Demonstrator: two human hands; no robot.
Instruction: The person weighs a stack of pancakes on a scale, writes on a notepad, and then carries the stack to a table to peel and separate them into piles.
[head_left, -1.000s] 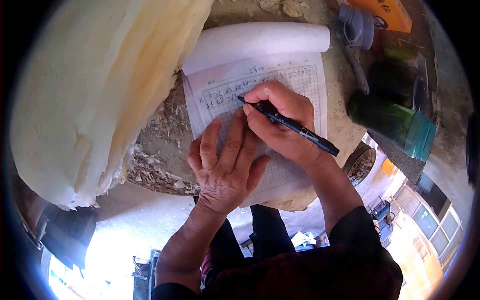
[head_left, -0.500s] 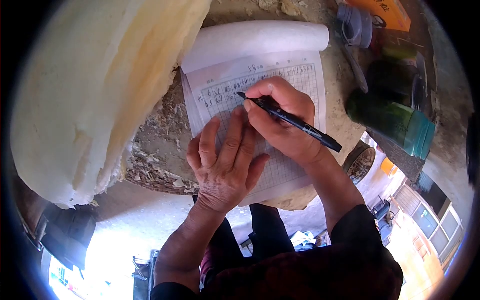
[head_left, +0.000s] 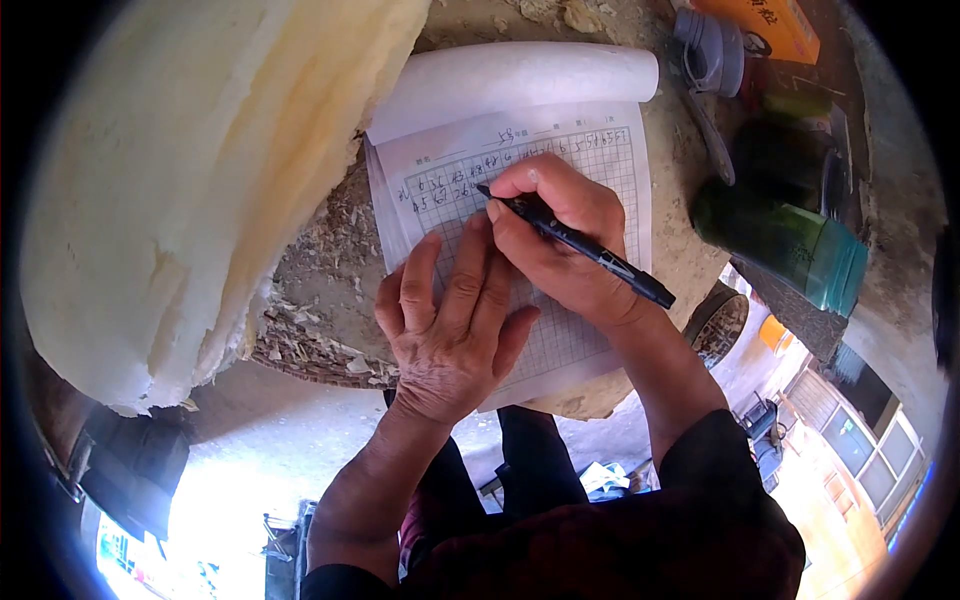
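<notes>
My right hand grips a black marker pen, its tip touching a gridded sheet of a writing pad. Handwritten numbers fill the top row of the grid, and a second row is partly filled up to the pen tip. Flat on the lower left of the sheet lies my left hand, fingers stretched out and pointing up the page. The pad's upper pages are rolled back over its top edge. Under the pad is a rough, worn tabletop.
A large pale yellowish mass with torn edges takes up the left side. At the right stand a green bottle with a teal lid, a greyish lidded container and an orange box. A spoon-like handle lies near them.
The pen's rear end has tipped slightly left and down while its tip stays at nearly the same spot on the second row. My left hand stays in place.
</notes>
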